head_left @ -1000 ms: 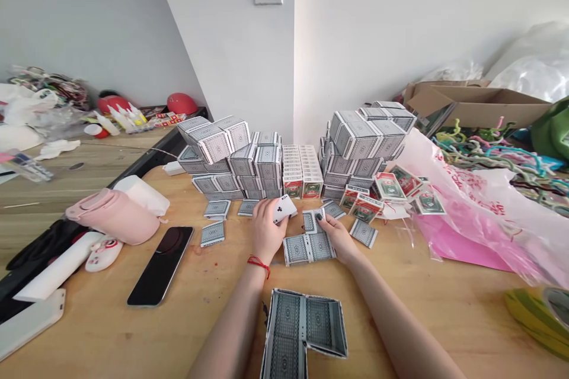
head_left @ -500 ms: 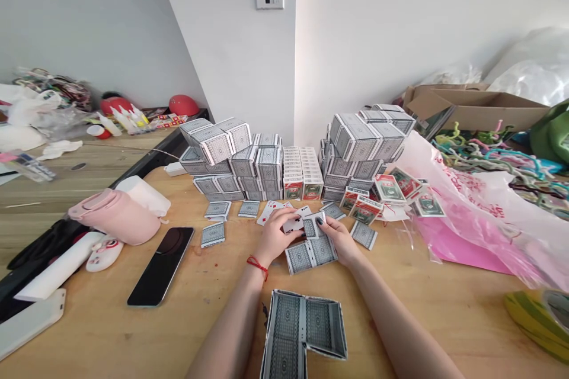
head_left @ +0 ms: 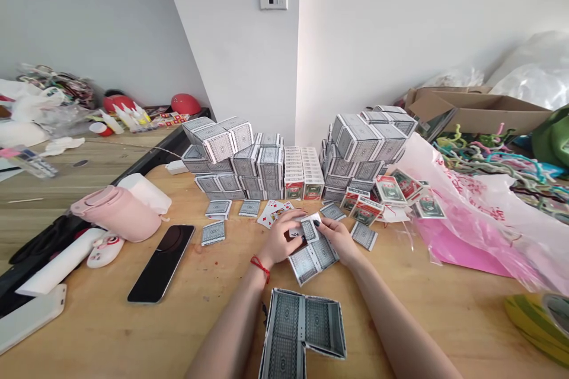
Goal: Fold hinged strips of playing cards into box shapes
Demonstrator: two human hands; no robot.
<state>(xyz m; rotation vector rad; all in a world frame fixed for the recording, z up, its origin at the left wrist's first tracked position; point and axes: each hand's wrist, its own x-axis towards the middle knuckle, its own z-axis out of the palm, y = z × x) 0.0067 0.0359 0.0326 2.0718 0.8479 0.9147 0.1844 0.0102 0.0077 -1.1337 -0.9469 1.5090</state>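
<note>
My left hand point(head_left: 279, 240) and my right hand point(head_left: 336, 235) meet over a small deck of playing cards point(head_left: 303, 229) at the middle of the wooden table point(head_left: 200, 308). Both hands have their fingers curled onto that deck, which sits on a flattened grey card box point(head_left: 312, 257). A few cards lie face up point(head_left: 272, 213) just beyond my left hand. Another unfolded grey box point(head_left: 302, 328) lies close to me between my forearms.
Grey card boxes are stacked at the back left point(head_left: 231, 157) and back right point(head_left: 364, 142), with red-and-white packs point(head_left: 303, 174) between. A black phone point(head_left: 160, 262), pink bottle point(head_left: 116, 220) and white roll point(head_left: 57, 269) lie left. A pink plastic bag point(head_left: 471, 219) spreads right.
My left hand put down the single club card it held up and came to the deck beside my right hand. Face-up cards now lie beyond it. The flattened box under the deck has turned slightly.
</note>
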